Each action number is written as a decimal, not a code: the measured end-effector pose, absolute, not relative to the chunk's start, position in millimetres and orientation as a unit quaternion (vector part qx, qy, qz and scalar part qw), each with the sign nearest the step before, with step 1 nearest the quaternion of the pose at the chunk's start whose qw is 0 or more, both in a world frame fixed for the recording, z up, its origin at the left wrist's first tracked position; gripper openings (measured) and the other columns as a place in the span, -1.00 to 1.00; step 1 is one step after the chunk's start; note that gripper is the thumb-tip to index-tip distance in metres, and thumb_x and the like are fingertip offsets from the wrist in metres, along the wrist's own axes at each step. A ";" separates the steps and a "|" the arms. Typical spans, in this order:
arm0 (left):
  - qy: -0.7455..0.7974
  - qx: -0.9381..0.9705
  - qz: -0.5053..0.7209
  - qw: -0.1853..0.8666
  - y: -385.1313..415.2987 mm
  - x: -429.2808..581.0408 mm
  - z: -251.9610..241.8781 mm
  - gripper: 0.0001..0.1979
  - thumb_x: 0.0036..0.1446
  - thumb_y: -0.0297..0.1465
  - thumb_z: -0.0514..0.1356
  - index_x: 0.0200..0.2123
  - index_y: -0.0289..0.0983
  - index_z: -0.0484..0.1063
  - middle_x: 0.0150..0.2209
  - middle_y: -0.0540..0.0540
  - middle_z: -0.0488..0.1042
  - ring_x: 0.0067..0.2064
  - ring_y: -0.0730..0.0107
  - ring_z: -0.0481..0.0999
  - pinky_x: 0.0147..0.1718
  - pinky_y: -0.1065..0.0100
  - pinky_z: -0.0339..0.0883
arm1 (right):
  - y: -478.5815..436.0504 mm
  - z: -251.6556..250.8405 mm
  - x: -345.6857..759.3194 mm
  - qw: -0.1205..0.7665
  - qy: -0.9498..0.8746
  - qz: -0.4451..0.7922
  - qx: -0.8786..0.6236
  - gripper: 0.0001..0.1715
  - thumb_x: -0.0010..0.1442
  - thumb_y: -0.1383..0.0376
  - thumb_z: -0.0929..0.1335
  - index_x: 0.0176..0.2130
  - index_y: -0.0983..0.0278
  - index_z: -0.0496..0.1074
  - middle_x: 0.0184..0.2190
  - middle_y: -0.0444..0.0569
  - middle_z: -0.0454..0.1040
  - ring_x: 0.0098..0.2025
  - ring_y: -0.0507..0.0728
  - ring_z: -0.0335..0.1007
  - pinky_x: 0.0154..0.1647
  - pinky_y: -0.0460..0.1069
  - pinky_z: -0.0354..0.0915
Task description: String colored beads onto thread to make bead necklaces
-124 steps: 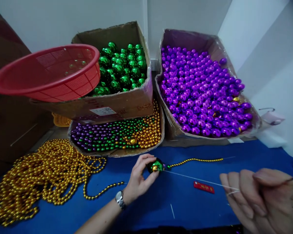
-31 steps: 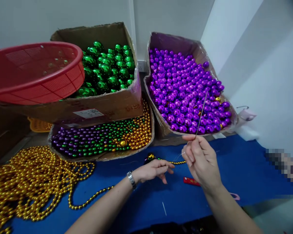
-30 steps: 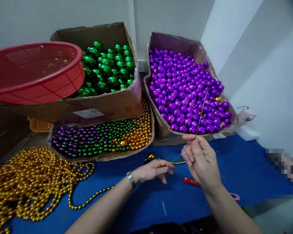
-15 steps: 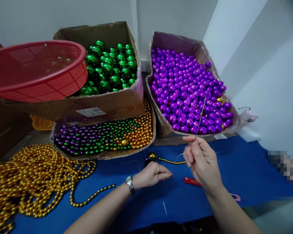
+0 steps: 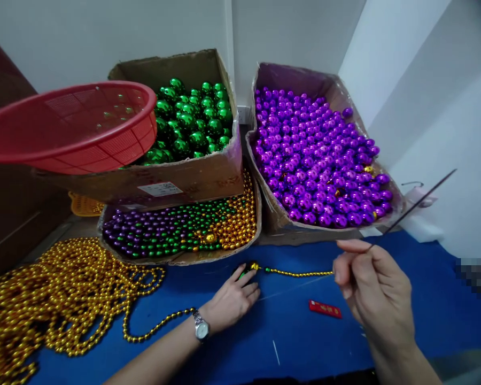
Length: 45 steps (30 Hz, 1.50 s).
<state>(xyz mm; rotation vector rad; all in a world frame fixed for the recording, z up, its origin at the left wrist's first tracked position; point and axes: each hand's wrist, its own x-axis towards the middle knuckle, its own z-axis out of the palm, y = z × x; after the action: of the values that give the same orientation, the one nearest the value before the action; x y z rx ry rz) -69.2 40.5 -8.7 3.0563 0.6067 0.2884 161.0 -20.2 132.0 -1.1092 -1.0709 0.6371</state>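
Note:
My right hand (image 5: 379, 294) pinches a long thin needle (image 5: 420, 203) that slants up to the right. A fine clear thread (image 5: 291, 289) stretches over the cloth between my hands. My left hand (image 5: 232, 299), wearing a wristwatch, reaches over larger beads at the left end of a bead strand. Its fingers are spread and touch or cover a green bead (image 5: 241, 275), partly hidden under them. Beside the fingertips sits a gold bead (image 5: 255, 266), followed by a small green bead and a string of small gold beads (image 5: 300, 274) running right, behind my right hand.
A blue cloth (image 5: 296, 337) covers the table, with a red packet (image 5: 324, 308) on it. Gold bead strands (image 5: 76, 294) heap at left. Behind stand boxes of green balls (image 5: 198, 140), purple balls (image 5: 304, 160) and mixed small beads (image 5: 176, 230). A red basket (image 5: 116, 147) overhangs the green box.
My left hand has moved left and away from me onto the larger beads, its fingers spreading. My right hand has gone right, with the needle tilting over to the right.

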 end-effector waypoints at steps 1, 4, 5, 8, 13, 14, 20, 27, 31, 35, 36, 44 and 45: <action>0.188 0.978 0.094 0.003 44.1 -72.4 -8.7 -0.79 0.19 -0.51 0.05 -0.12 -0.29 0.38 -0.15 -0.13 0.50 0.17 0.14 0.23 0.21 -0.03 -0.15 | -22.5 131.0 160.7 0.672 -0.477 0.293 -0.485 -0.77 0.25 0.18 0.28 -0.17 0.23 0.45 -0.65 -0.19 0.34 -0.68 -0.08 0.16 -0.72 -0.18 0.09; 0.177 0.979 0.102 0.007 54.3 -80.9 -8.2 -0.78 0.21 -0.50 0.02 -0.11 -0.28 0.38 -0.12 -0.14 0.50 0.19 0.16 0.22 0.21 -0.03 -0.14 | -29.6 128.8 160.4 0.691 -0.475 0.296 -0.458 -0.80 0.27 0.23 0.28 -0.16 0.22 0.44 -0.67 -0.20 0.33 -0.68 -0.08 0.16 -0.72 -0.18 0.10; 0.181 0.978 0.104 0.013 56.7 -83.0 -7.9 -0.78 0.22 -0.50 0.01 -0.12 -0.27 0.38 -0.11 -0.13 0.50 0.19 0.18 0.21 0.22 -0.02 -0.13 | -31.9 128.6 160.5 0.699 -0.473 0.292 -0.451 -0.81 0.27 0.24 0.28 -0.16 0.22 0.44 -0.67 -0.20 0.34 -0.68 -0.08 0.17 -0.72 -0.17 0.11; 0.190 0.975 0.108 0.029 59.3 -85.9 -6.9 -0.77 0.24 -0.51 -0.03 -0.13 -0.27 0.38 -0.11 -0.10 0.50 0.21 0.22 0.20 0.23 0.01 -0.11 | -36.8 129.4 161.3 0.692 -0.476 0.292 -0.458 -0.82 0.27 0.24 0.28 -0.16 0.19 0.44 -0.62 -0.16 0.40 -0.67 -0.06 0.20 -0.72 -0.16 0.13; 0.166 0.980 0.111 0.003 54.4 -84.0 -6.9 -0.76 0.22 -0.51 0.00 -0.10 -0.32 0.38 -0.09 -0.18 0.49 0.26 0.12 0.09 0.22 -0.10 -0.14 | -33.7 131.4 161.5 0.698 -0.480 0.236 -0.476 -0.82 0.25 0.23 0.30 -0.17 0.21 0.45 -0.47 -0.08 0.50 -0.66 -0.04 0.25 -0.68 -0.09 0.17; 0.156 0.981 0.111 -0.007 53.4 -83.9 -7.0 -0.75 0.21 -0.51 0.01 -0.08 -0.34 0.38 -0.08 -0.20 0.49 0.27 0.10 0.07 0.22 -0.12 -0.15 | -31.9 131.4 161.4 0.709 -0.475 0.211 -0.477 -0.83 0.25 0.23 0.30 -0.19 0.22 0.45 -0.45 -0.07 0.50 -0.66 -0.04 0.26 -0.67 -0.08 0.18; 0.124 0.987 0.091 -0.034 52.4 -88.2 -6.3 -0.71 0.21 -0.49 0.03 -0.02 -0.36 0.37 0.01 -0.22 0.44 0.30 0.02 -0.05 0.21 -0.12 -0.14 | -25.6 129.6 160.9 0.722 -0.464 0.166 -0.487 -0.85 0.24 0.23 0.30 -0.27 0.25 0.41 -0.39 -0.04 0.52 -0.62 -0.03 0.31 -0.60 -0.05 0.24; 0.190 0.979 0.070 0.020 53.1 -93.8 -5.3 -0.69 0.21 -0.48 0.02 0.00 -0.17 0.36 0.21 -0.12 0.22 0.30 0.02 -0.04 0.18 -0.15 -0.06 | -29.4 131.1 159.0 0.692 -0.447 0.317 -0.470 -0.83 0.27 0.19 0.26 -0.25 0.21 0.38 -0.71 -0.25 0.21 -0.71 -0.06 0.12 -0.73 -0.16 0.06; 0.251 0.957 0.113 0.091 52.2 -95.6 -8.2 -0.48 0.11 -0.60 0.02 0.14 -0.16 0.22 0.22 -0.19 0.17 0.29 0.07 -0.03 0.13 -0.04 0.12 | -34.5 130.4 157.7 0.681 -0.446 0.365 -0.452 -0.80 0.29 0.18 0.24 -0.24 0.21 0.40 -0.72 -0.26 0.09 -0.70 -0.08 0.01 -0.71 -0.16 0.00; 0.292 0.925 0.172 0.169 47.5 -93.1 -8.2 -0.30 0.00 -0.64 -0.01 0.24 -0.20 0.03 0.22 -0.17 0.17 0.29 0.15 -0.03 0.17 0.02 0.10 | -41.6 128.4 154.9 0.648 -0.450 0.409 -0.458 -0.78 0.29 0.18 0.24 -0.21 0.24 0.41 -0.71 -0.24 0.12 -0.67 -0.07 0.07 -0.67 -0.14 0.05; 0.297 0.920 0.179 0.185 45.4 -91.6 -7.3 -0.27 -0.02 -0.62 0.01 0.26 -0.21 -0.01 0.22 -0.18 0.15 0.30 0.14 -0.04 0.17 0.01 0.08 | -42.8 128.3 154.2 0.641 -0.452 0.417 -0.459 -0.77 0.29 0.19 0.24 -0.20 0.25 0.41 -0.70 -0.23 0.13 -0.66 -0.06 0.09 -0.67 -0.14 0.06; 0.338 0.909 0.178 0.169 34.7 -73.7 -23.3 -0.27 0.06 -0.25 0.19 0.24 -0.29 -0.03 0.16 -0.31 0.20 0.28 -0.08 -0.04 0.15 -0.16 0.00 | -48.9 133.0 149.2 0.626 -0.464 0.427 -0.459 -0.77 0.27 0.16 0.26 -0.25 0.23 0.41 -0.69 -0.19 0.18 -0.63 -0.02 0.15 -0.69 -0.13 0.09; 0.346 0.907 0.185 0.156 36.1 -71.8 -28.7 -0.34 0.11 -0.31 0.16 0.23 -0.28 -0.01 0.14 -0.30 0.24 0.27 -0.04 0.01 0.15 -0.15 0.01 | -50.5 134.4 148.0 0.631 -0.459 0.423 -0.461 -0.78 0.26 0.16 0.27 -0.27 0.23 0.42 -0.69 -0.19 0.18 -0.64 -0.02 0.15 -0.70 -0.14 0.09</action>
<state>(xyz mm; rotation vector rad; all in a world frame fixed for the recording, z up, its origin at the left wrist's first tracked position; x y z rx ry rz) -71.8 36.1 -28.7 2.5963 0.9905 0.5303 148.0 -50.5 134.4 -1.0543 -1.0504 0.9685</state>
